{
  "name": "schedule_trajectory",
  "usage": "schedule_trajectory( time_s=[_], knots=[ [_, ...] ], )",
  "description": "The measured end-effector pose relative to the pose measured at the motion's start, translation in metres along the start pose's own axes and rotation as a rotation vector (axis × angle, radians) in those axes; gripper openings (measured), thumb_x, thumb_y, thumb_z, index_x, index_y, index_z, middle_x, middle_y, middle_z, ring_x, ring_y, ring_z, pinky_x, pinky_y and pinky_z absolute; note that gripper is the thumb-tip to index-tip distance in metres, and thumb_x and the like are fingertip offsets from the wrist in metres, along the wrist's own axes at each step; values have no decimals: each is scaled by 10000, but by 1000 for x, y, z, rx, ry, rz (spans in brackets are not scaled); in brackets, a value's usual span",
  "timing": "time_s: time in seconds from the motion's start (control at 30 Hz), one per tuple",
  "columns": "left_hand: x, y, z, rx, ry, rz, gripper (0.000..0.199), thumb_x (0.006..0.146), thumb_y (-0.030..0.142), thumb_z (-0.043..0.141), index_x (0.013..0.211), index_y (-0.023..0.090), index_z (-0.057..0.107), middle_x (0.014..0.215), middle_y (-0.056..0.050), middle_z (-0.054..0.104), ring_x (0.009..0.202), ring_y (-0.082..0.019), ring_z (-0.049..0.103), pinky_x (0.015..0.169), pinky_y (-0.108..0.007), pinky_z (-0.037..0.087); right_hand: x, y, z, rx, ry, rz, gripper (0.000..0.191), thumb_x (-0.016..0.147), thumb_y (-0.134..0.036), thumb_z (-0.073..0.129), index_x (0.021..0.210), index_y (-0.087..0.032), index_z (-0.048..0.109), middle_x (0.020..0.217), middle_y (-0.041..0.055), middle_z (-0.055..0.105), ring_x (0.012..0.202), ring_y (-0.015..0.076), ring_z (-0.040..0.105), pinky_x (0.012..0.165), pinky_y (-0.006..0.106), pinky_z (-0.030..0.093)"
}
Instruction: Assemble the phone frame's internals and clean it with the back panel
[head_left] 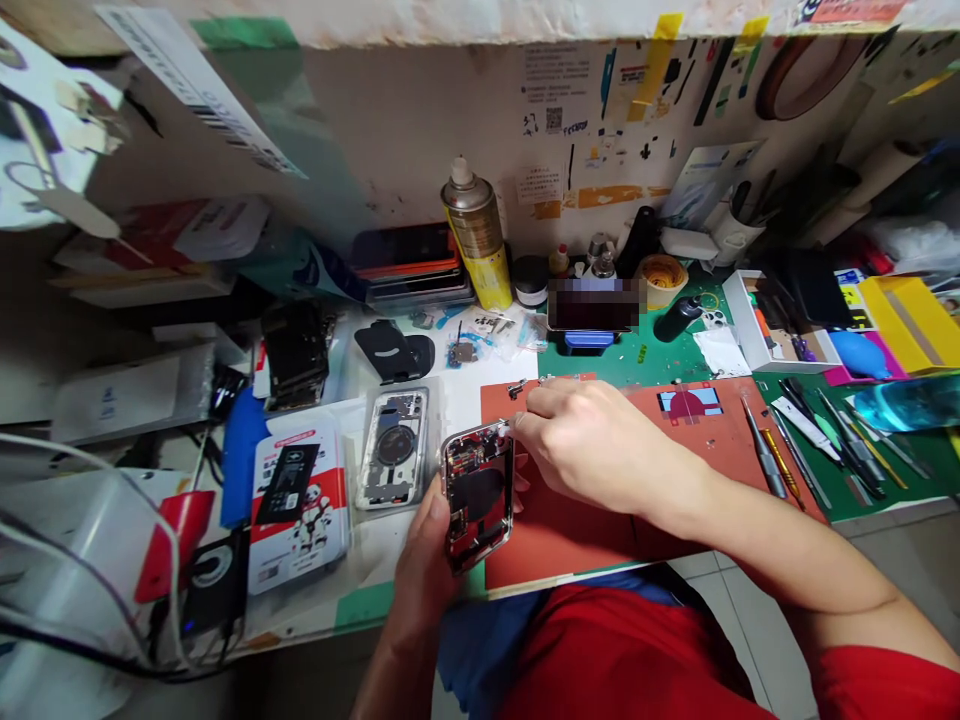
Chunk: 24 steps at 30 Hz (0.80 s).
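My left hand [426, 548] grips an opened phone housing [480, 495] by its sides, holding it tilted above the red mat's [570, 550] left edge. Circuit parts and dark inner areas show inside the frame. At the housing's upper right corner, the fingers of my right hand [581, 435] are pinched together; whatever they hold is too small to make out. A small dark part [516, 389] lies just beyond them on the mat. Left of the housing, a white phone back [390, 450] with a round coil rests in a clear tray.
Screwdrivers [763, 450] and tweezers [799, 455] lie at right. A flat black battery [286, 484] rests on a red-white box [300, 540] at left. Behind stand a spray can [480, 235] and a phone [592, 305] on a blue stand. Cables [90, 540] hang at far left.
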<state>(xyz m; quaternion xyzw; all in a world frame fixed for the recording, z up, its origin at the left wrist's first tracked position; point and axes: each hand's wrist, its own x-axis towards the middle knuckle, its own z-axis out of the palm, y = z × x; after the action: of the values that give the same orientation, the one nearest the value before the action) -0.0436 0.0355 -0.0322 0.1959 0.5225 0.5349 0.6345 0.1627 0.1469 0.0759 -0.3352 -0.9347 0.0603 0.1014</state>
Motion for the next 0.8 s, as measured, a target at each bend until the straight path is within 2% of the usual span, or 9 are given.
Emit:
schedule_trajectory(
  time_s=[0.13, 0.23, 0.33, 0.43, 0.5, 0.63, 0.7, 0.8],
  knots=[
    [0, 1, -2, 74, -11, 23, 705, 827, 710, 795, 1324, 211, 751, 1101, -128, 828, 903, -340, 811, 694, -404, 691, 0, 0, -22, -54, -90, -39, 168, 917, -94, 722, 790, -191, 773, 797, 78, 750, 702, 219, 645, 582, 352, 336],
    [1, 7, 2, 39, -116, 56, 675, 874, 697, 758, 1309, 181, 756, 1157, -165, 816, 923, -326, 796, 762, -415, 683, -18, 5, -40, -66, -145, -61, 226, 952, -133, 706, 747, -219, 751, 732, 57, 716, 634, 217, 613, 584, 368, 332],
    [-1, 16, 8, -44, -236, -31, 705, 925, 743, 664, 1267, 136, 775, 1153, -209, 809, 837, -292, 777, 651, -360, 647, -47, 12, -48, 30, -112, -129, 245, 1023, -178, 646, 801, -229, 737, 723, 32, 689, 614, 202, 583, 602, 367, 348],
    [-9, 24, 12, -121, -296, -131, 740, 941, 770, 611, 1235, 117, 797, 1075, -211, 810, 772, -268, 755, 557, -309, 591, -74, 15, -42, 193, -98, -121, 245, 1076, -188, 573, 924, -238, 758, 788, 26, 710, 675, 196, 614, 643, 357, 400],
    [-16, 26, 14, -162, -304, -155, 739, 949, 757, 606, 1241, 105, 798, 1057, -205, 804, 793, -267, 751, 592, -315, 599, -87, 12, -33, 286, -86, -86, 247, 1100, -196, 552, 988, -242, 767, 805, 20, 713, 694, 183, 621, 647, 341, 413],
    [-29, 25, 17, -232, -262, -127, 644, 994, 682, 586, 1253, 133, 800, 1188, -194, 793, 866, -267, 759, 739, -363, 642, -104, 2, -16, 459, -43, -26, 283, 1141, -247, 540, 963, -240, 760, 751, -2, 672, 654, 147, 591, 620, 312, 419],
    [-33, 24, 19, -258, -275, -129, 635, 998, 674, 582, 1253, 136, 801, 1204, -196, 789, 860, -269, 760, 720, -362, 643, -110, -1, -11, 552, -33, 14, 288, 1145, -240, 540, 955, -239, 756, 765, -4, 679, 671, 135, 603, 635, 297, 443],
    [-38, 25, 21, -279, -314, -146, 654, 994, 679, 584, 1259, 121, 797, 1110, -196, 795, 823, -262, 753, 658, -336, 630, -119, -2, -5, 657, -33, 51, 251, 1136, -213, 556, 979, -236, 751, 809, -5, 701, 707, 126, 622, 675, 280, 477]
  ],
)
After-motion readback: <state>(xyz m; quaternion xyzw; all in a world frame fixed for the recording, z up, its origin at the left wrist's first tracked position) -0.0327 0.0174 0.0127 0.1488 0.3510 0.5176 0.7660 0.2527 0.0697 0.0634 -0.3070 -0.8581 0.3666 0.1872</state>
